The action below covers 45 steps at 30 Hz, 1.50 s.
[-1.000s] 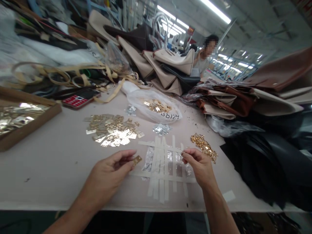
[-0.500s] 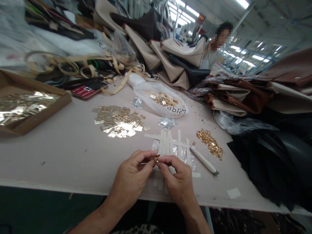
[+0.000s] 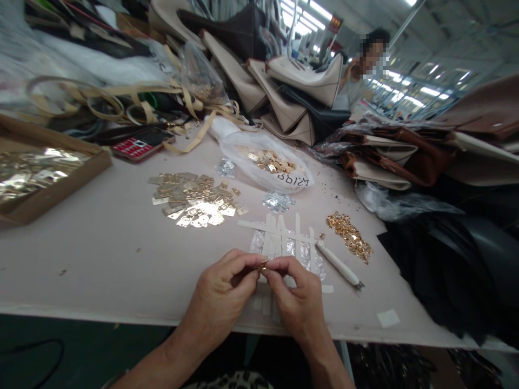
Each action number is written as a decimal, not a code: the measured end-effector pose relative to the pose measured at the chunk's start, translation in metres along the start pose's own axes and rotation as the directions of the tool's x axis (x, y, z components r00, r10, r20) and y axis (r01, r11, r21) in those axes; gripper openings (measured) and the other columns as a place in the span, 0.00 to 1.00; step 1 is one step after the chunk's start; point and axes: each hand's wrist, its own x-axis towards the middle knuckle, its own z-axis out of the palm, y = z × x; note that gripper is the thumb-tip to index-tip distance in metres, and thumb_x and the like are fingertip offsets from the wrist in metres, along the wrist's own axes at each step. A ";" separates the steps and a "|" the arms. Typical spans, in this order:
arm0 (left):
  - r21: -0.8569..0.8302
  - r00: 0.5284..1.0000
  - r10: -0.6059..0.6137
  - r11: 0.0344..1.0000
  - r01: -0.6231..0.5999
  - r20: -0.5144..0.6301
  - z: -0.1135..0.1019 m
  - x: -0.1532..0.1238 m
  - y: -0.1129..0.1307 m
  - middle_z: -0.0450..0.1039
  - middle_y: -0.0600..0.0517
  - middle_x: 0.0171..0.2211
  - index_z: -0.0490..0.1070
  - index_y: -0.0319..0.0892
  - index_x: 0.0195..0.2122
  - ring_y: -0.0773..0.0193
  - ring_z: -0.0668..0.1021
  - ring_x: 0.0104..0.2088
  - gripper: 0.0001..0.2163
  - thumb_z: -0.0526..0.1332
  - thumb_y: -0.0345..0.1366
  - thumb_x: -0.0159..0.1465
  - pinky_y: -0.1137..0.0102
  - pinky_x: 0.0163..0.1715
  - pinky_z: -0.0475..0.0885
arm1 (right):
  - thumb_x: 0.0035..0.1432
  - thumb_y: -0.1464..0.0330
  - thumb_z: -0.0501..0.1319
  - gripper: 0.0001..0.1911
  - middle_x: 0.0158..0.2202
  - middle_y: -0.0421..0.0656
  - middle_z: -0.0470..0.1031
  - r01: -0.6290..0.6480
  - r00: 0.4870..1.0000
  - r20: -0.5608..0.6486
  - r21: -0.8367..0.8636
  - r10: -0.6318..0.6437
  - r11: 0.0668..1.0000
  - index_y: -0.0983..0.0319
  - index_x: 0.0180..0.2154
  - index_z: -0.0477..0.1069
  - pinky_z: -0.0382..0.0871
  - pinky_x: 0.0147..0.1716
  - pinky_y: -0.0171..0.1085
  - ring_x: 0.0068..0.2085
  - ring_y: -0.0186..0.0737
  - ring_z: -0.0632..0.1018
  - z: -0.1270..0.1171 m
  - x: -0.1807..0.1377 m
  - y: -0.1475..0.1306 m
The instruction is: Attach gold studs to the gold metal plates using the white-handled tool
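Between the fingertips of both hands is a small gold metal fitting [image 3: 263, 266], mostly covered by the fingers. My left hand [image 3: 227, 286] pinches it from the left, and my right hand [image 3: 294, 289] pinches it from the right. Beneath and beyond the hands lie white tape strips [image 3: 279, 235] on clear plastic. A white pen-like tool [image 3: 338, 265] with a dark metal tip rests right of my right hand. Farther off are a heap of flat gold plates [image 3: 198, 197], a pile of small gold pieces [image 3: 349, 237] and some silvery discs [image 3: 278, 201].
A cardboard box [image 3: 60, 192] of gold plates stands at the left. Behind the piles, a white plastic bag [image 3: 243, 162] holds more gold parts. Handbags [image 3: 304, 81] are stacked at the back, with brown leather pieces [image 3: 417, 151] and black material [image 3: 438, 265] on the right. Another person [image 3: 357, 81] is beyond.
The fitting has turned between the fingertips and shows less of itself now. Both hands keep their pinch in nearly the same place. The view has shifted slightly.
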 end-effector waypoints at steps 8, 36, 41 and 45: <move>0.192 0.973 0.192 0.957 -0.215 0.131 -0.002 0.003 0.000 0.79 0.56 0.41 0.77 0.46 0.45 0.69 0.80 0.42 0.12 0.57 0.26 0.66 0.76 0.44 0.75 | 0.62 0.72 0.64 0.02 0.32 0.39 0.80 0.143 0.988 -0.031 -0.160 -0.150 0.977 0.59 0.38 0.74 0.70 0.37 0.34 0.34 0.36 0.79 -0.005 0.001 0.017; 0.596 0.717 0.512 0.413 -0.689 0.474 -0.018 0.000 -0.021 0.77 0.52 0.56 0.76 0.42 0.53 0.56 0.74 0.55 0.19 0.52 0.25 0.66 0.61 0.55 0.71 | 0.61 0.69 0.61 0.13 0.39 0.44 0.84 -0.021 0.982 0.148 -0.516 0.113 0.856 0.59 0.46 0.80 0.72 0.42 0.39 0.37 0.40 0.81 -0.060 0.144 0.058; 0.602 0.698 0.537 0.382 -0.702 0.473 -0.018 0.000 -0.022 0.78 0.51 0.54 0.77 0.42 0.52 0.56 0.74 0.55 0.18 0.53 0.26 0.65 0.63 0.54 0.71 | 0.58 0.69 0.63 0.13 0.35 0.41 0.84 0.013 0.964 0.231 -0.538 0.132 0.843 0.58 0.43 0.82 0.70 0.38 0.37 0.35 0.39 0.80 -0.052 0.174 0.072; 0.599 0.705 0.524 0.393 -0.698 0.478 -0.019 -0.001 -0.024 0.78 0.51 0.54 0.76 0.42 0.52 0.56 0.74 0.55 0.19 0.54 0.26 0.64 0.63 0.55 0.71 | 0.57 0.70 0.62 0.11 0.33 0.41 0.83 0.045 0.945 0.291 -0.568 0.149 0.822 0.59 0.40 0.82 0.67 0.36 0.36 0.34 0.38 0.79 -0.050 0.187 0.076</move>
